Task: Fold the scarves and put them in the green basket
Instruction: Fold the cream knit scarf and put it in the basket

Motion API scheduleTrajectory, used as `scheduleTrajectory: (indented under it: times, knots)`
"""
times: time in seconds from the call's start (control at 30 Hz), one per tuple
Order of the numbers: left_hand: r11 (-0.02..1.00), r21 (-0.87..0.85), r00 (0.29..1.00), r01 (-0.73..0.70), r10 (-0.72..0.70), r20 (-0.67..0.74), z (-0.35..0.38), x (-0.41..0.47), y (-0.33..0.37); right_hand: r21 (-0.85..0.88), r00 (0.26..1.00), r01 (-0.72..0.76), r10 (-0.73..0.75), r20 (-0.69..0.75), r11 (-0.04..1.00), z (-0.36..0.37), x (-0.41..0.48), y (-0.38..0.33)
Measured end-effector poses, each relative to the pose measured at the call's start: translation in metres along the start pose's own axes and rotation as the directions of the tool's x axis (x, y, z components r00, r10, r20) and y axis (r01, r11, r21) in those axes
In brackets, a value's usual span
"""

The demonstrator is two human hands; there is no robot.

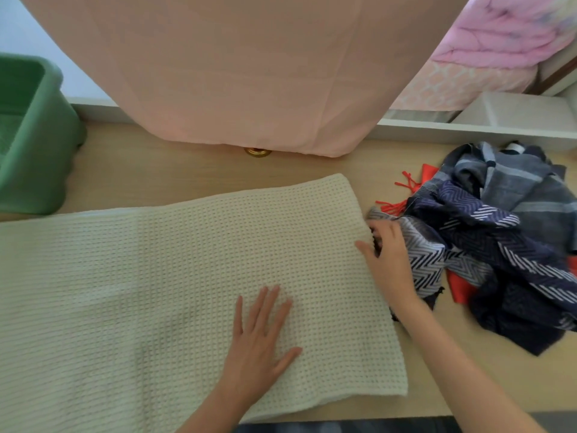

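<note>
Our left hand (259, 339) presses flat, fingers spread, on the cream scarf (156, 292) spread across the surface (187, 173) | our right hand (387, 260) pinches its right edge | heaped scarves (499, 245) lie just beside it, right | green basket (31, 135) stands far left on the surface.

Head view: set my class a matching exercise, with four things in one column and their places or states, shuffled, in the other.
Things
1 green basket
2 cream scarf
3 pile of scarves
4 left hand

Places or states
A pressed flat on the cream scarf
B standing at the far left
C heaped at the right
D spread out in the middle

Pairs: 1-B, 2-D, 3-C, 4-A
</note>
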State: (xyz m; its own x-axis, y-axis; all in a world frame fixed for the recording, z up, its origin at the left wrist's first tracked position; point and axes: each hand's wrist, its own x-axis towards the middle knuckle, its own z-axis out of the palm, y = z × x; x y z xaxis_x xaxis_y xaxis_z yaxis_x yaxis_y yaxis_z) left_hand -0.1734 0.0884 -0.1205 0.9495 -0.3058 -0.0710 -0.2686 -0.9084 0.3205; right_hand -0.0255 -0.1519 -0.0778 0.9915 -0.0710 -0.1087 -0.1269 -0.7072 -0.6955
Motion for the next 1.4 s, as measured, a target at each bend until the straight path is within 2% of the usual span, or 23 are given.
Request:
scheduleTrajectory:
  times: [0.07,0.1,0.17,0.27,0.37,0.5,0.6,0.67,0.77,0.83,0.97,1.03,1.1,1.17,1.27,1.33,1.4]
  knots:
    - [0.989,-0.108,0.993,-0.101,0.094,-0.068,0.006,-0.008,0.023,-0.068,0.997,0.035,-0.039,-0.063,0.997,-0.003,-0.049,0.002]
    - [0.977,-0.158,0.988,-0.144,0.133,-0.082,0.009,-0.011,0.035,-0.086,0.996,-0.003,-0.005,-0.091,0.996,-0.005,-0.073,0.007]
    - [0.962,-0.19,0.98,-0.197,0.194,-0.039,0.017,-0.019,0.054,-0.087,0.98,-0.18,0.17,-0.107,0.98,-0.008,-0.115,0.021]
    - [0.963,-0.167,0.972,-0.211,0.225,0.068,0.029,-0.025,0.066,-0.066,0.907,-0.422,0.419,-0.051,0.904,-0.004,-0.15,0.043]
    - [0.957,-0.175,0.972,-0.232,0.235,0.0,0.029,-0.019,0.065,-0.017,0.871,-0.491,0.491,-0.024,0.871,-0.004,-0.157,0.05]
    - [0.914,-0.247,0.947,-0.321,0.315,-0.065,0.02,-0.014,0.068,0.002,0.891,-0.455,0.455,-0.008,0.891,-0.024,-0.15,0.055]
    - [0.919,-0.217,0.938,-0.329,0.344,0.037,0.026,-0.024,0.07,-0.067,0.874,-0.47,0.475,0.105,0.88,-0.028,-0.152,0.059]
    - [0.925,-0.207,0.942,-0.319,0.334,0.039,0.032,-0.027,0.071,-0.091,0.873,-0.458,0.467,0.142,0.884,-0.028,-0.155,0.058]
    - [0.928,-0.268,0.964,-0.258,0.228,-0.138,0.025,-0.019,0.075,-0.018,0.879,-0.467,0.466,0.101,0.884,-0.028,-0.146,0.052]
    - [0.956,-0.229,0.973,-0.181,0.14,-0.185,0.023,-0.011,0.075,-0.007,0.892,-0.448,0.447,0.069,0.894,-0.026,-0.136,0.046]
    - [0.999,-0.033,1.0,0.014,-0.014,-0.021,0.027,0.003,0.059,-0.013,0.908,-0.418,0.419,0.017,0.908,-0.01,-0.112,0.029]
    - [1.0,0.001,0.999,0.018,-0.018,0.051,0.034,0.002,0.054,-0.046,0.921,-0.388,0.389,-0.005,0.92,-0.004,-0.108,0.029]
    - [1.0,0.013,0.996,-0.002,0.001,0.084,0.037,-0.001,0.052,-0.052,0.954,-0.294,0.291,-0.066,0.954,-0.004,-0.112,0.035]
    - [0.999,0.029,0.996,-0.033,0.03,0.084,0.039,-0.003,0.054,-0.047,0.967,-0.229,0.222,-0.122,0.972,-0.01,-0.116,0.042]
    - [0.999,-0.026,0.999,-0.027,0.028,0.04,0.032,-0.003,0.058,-0.121,0.967,-0.246,0.235,-0.095,0.962,-0.013,-0.119,0.054]
    - [0.994,-0.072,0.996,0.079,-0.082,-0.035,0.022,0.001,0.057,-0.208,0.972,-0.227,0.209,-0.107,0.951,-0.01,-0.118,0.057]
    - [0.97,-0.054,0.967,0.237,-0.241,-0.087,0.017,0.006,0.046,-0.3,0.986,-0.094,0.047,-0.16,0.949,-0.006,-0.113,0.05]
